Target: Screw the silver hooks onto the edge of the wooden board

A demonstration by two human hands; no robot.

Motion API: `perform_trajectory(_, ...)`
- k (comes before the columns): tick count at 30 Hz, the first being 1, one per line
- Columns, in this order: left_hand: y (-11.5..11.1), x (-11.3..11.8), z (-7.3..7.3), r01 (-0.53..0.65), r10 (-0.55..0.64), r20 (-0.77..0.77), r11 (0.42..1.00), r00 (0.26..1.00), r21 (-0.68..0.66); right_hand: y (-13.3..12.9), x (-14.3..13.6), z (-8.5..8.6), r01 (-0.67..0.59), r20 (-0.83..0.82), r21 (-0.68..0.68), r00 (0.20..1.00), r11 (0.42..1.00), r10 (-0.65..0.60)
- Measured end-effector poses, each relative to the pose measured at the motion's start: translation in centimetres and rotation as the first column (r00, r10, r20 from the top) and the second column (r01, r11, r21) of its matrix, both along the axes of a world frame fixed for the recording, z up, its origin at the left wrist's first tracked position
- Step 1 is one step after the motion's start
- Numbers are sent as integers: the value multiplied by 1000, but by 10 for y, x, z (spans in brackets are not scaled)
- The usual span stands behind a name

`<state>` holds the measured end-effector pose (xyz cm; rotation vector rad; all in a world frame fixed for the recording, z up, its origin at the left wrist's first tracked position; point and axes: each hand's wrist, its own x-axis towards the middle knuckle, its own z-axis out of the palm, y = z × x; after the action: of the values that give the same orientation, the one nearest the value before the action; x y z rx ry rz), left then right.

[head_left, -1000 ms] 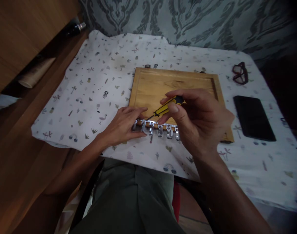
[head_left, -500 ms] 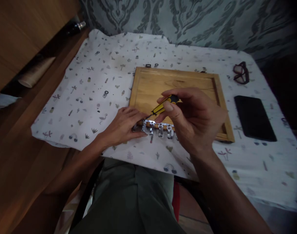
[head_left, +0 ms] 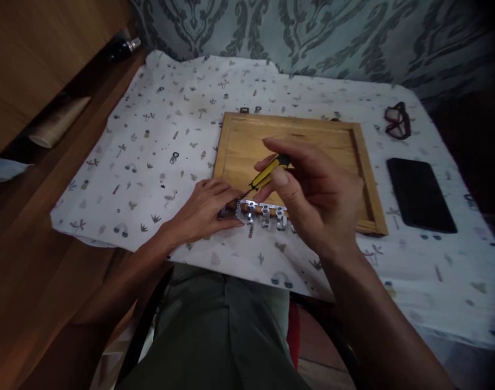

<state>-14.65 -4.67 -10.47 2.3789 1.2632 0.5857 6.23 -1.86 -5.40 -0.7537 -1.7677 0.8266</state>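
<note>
The right hand (head_left: pixel 316 200) pinches a yellow-handled screwdriver (head_left: pixel 267 174), tip angled down onto the metal hook rail (head_left: pixel 264 212) at the wooden board's (head_left: pixel 296 142) near edge. The left hand (head_left: pixel 202 208) lies flat, fingers pressing the rail's end, apparently steadying it.

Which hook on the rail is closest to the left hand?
The leftmost visible hook, right beside the left hand fingertips; the other hooks sit farther right toward the right hand.

one head-worn view, close, angled forward and down over the lap onto a table (head_left: pixel 158 130), edges perhaps darkened
</note>
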Motion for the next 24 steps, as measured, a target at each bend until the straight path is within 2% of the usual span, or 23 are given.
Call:
perform_trajectory(3, 0, 0, 1, 1, -1, 1, 1000, 1000, -5, -3, 2, 0, -10, 34, 17, 999, 1000, 10)
perform_trajectory(10, 0, 1, -1, -3, 2, 37, 1000, 999, 4, -6, 3, -11, 48, -27, 45, 999, 998, -47)
perform_trajectory(15, 2, 0, 0, 5, -5, 27, 1000, 1000, 11, -2, 4, -2, 41, -52, 61, 998, 997, -38)
perform_trajectory(19, 2, 0, 1, 3, -3, 16, 1000, 1000, 12, -3, 5, 8, 111, -55, 83, 993, 990, -106)
perform_trajectory(24, 0, 8, 8, -29, 34, -77, 998, 996, 59, -7, 13, 1, 187, -55, 79, 982, 979, -183)
